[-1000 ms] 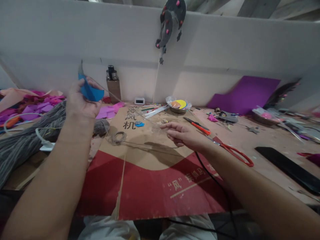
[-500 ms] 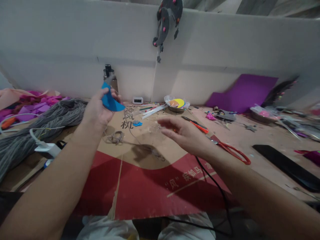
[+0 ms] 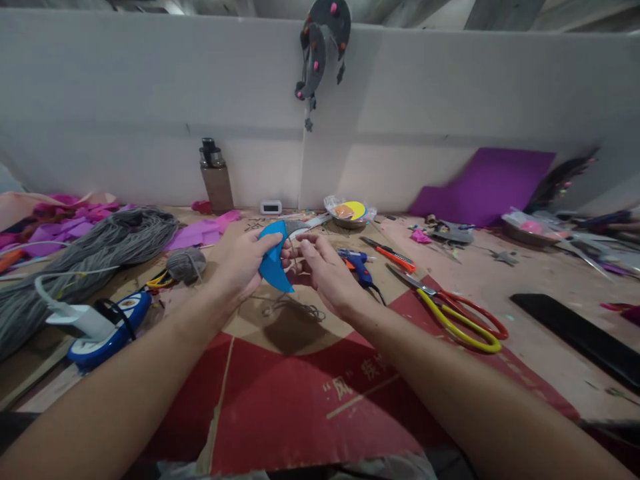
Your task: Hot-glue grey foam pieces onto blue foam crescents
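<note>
My left hand grips a blue crescent-shaped piece, which looks like felt, with the thumb on its face. A bit of grey material shows at the crescent's upper edge. Close beside it, my right hand has its fingers curled around a thin grey yarn that runs by the crescent. Loose loops of grey yarn lie below on the cardboard sheet. Just right of the right hand rests a blue glue gun.
Yellow-handled scissors, red-handled scissors and an orange-black cutter lie to the right. On the left are a grey yarn ball, a yarn hank and a blue power strip. A decorated grey crescent hangs ahead.
My left hand has brought the blue crescent down and right. My right hand has moved left to meet it, its fingers now curled at the yarn. The glue gun and yellow scissors are uncovered.
</note>
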Motion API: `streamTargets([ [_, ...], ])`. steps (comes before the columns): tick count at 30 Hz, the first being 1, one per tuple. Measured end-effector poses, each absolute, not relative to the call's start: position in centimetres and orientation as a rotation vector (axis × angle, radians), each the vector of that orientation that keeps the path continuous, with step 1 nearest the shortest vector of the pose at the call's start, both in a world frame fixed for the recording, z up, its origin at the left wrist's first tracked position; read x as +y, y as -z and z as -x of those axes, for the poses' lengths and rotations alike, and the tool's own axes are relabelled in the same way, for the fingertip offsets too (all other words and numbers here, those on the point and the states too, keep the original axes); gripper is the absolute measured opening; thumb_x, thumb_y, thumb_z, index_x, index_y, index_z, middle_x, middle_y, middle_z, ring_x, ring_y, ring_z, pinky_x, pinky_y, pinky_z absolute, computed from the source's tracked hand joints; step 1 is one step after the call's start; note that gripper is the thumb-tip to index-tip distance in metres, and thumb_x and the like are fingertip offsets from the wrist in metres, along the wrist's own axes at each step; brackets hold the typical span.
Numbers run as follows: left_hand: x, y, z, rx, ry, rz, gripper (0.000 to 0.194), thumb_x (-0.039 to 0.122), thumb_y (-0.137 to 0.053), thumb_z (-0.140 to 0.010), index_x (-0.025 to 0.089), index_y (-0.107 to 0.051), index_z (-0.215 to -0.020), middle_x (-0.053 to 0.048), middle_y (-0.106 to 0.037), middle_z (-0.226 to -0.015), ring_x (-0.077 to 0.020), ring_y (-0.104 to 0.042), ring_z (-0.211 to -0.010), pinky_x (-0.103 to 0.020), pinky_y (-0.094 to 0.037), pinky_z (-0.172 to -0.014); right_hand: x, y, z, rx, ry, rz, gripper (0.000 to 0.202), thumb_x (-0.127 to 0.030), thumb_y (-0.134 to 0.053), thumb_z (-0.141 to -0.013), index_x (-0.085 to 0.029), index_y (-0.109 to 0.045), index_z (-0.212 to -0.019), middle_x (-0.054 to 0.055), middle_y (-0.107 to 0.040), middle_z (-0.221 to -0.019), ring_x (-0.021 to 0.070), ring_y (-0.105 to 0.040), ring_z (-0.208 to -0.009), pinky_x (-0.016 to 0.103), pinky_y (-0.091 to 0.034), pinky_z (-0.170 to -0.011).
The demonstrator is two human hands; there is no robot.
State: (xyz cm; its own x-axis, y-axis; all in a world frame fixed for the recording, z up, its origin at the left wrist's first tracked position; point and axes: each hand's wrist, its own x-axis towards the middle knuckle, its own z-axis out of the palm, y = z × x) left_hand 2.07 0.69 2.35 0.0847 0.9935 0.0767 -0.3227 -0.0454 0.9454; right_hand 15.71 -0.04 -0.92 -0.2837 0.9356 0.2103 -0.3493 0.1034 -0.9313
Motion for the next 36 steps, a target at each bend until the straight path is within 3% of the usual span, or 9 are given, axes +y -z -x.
streamTargets([
  [4, 0.9, -2.2, -2.2, 0.895, -1.38, -1.032, 0.007, 0.017, -0.066, -0.071, 0.013, -0.06, -0.072, -0.001, -0.061, -0.065, -0.0088, -0.056, -0.054, -0.021, -0.051, -0.054, -0.4, 0.6, -16.2, -1.411, -1.32, 0.811, 0.041, -0.04, -0.064, -0.08, -0.023, -0.041, -0.109, 0.0, -0.058, -0.084, 0.0107, -0.053, -0.062, 0.027, -0.045, -0.056],
  [7, 1.1, -2.0, -2.1, 0.931, -1.406, -1.032, 0.007, 0.017, -0.065, -0.072, 0.013, -0.06, -0.073, -0.001, -0.061, -0.066, -0.0086, -0.056, -0.053, -0.021, -0.051, -0.053, -0.1, 0.9, -16.6, -1.555, -0.98, 0.923, 0.032, -0.031, -0.064, -0.079, -0.021, -0.046, -0.103, 0.001, -0.057, -0.086, 0.0134, -0.055, -0.075, 0.027, -0.044, -0.062],
  [11, 1.1, -1.7, -2.2, 0.935, -1.387, -1.034, 0.008, 0.017, -0.065, -0.072, 0.013, -0.059, -0.075, -0.002, -0.062, -0.069, -0.009, -0.056, -0.055, -0.021, -0.051, -0.054, 0.5, 0.8, -17.4, -1.7, -0.535, 0.958, 0.004, -0.021, -0.057, -0.084, -0.019, -0.054, -0.086, 0.002, -0.058, -0.082, 0.0131, -0.052, -0.073, 0.029, -0.043, -0.068],
  [16, 0.8, -1.7, -2.5, 0.94, -1.362, -1.027, 0.008, 0.017, -0.066, -0.072, 0.012, -0.059, -0.071, -0.002, -0.061, -0.067, -0.0085, -0.054, -0.054, -0.021, -0.051, -0.053, 0.5, 0.2, -18.0, -1.781, -0.176, 0.908, 0.009, -0.015, -0.057, -0.086, -0.019, -0.06, -0.079, 0.003, -0.058, -0.081, 0.0147, -0.054, -0.076, 0.029, -0.044, -0.07],
  [23, 0.6, -1.5, -2.5, 0.962, -1.359, -1.076, 0.008, 0.018, -0.068, -0.069, 0.013, -0.061, -0.071, -0.001, -0.059, -0.062, -0.009, -0.054, -0.054, -0.023, -0.052, -0.055, 0.1, 0.3, -18.2, -1.967, 0.049, 0.813, 0.019, -0.022, -0.046, -0.095, -0.02, -0.064, -0.09, 0.006, -0.058, -0.088, 0.0163, -0.056, -0.085, 0.03, -0.046, -0.075],
  [36, -0.8, -1.6, -3.1, 1.137, -1.195, -1.405, 0.012, 0.025, -0.064, -0.071, 0.014, -0.064, -0.076, -0.002, -0.061, -0.062, -0.0128, -0.058, -0.052, -0.025, -0.05, -0.051, 0.5, -0.6, -19.0, -1.968, 0.133, 0.802, 0.018, -0.019, -0.045, -0.094, -0.02, -0.059, -0.082, 0.007, -0.057, -0.088, 0.0179, -0.054, -0.086, 0.033, -0.045, -0.078],
])
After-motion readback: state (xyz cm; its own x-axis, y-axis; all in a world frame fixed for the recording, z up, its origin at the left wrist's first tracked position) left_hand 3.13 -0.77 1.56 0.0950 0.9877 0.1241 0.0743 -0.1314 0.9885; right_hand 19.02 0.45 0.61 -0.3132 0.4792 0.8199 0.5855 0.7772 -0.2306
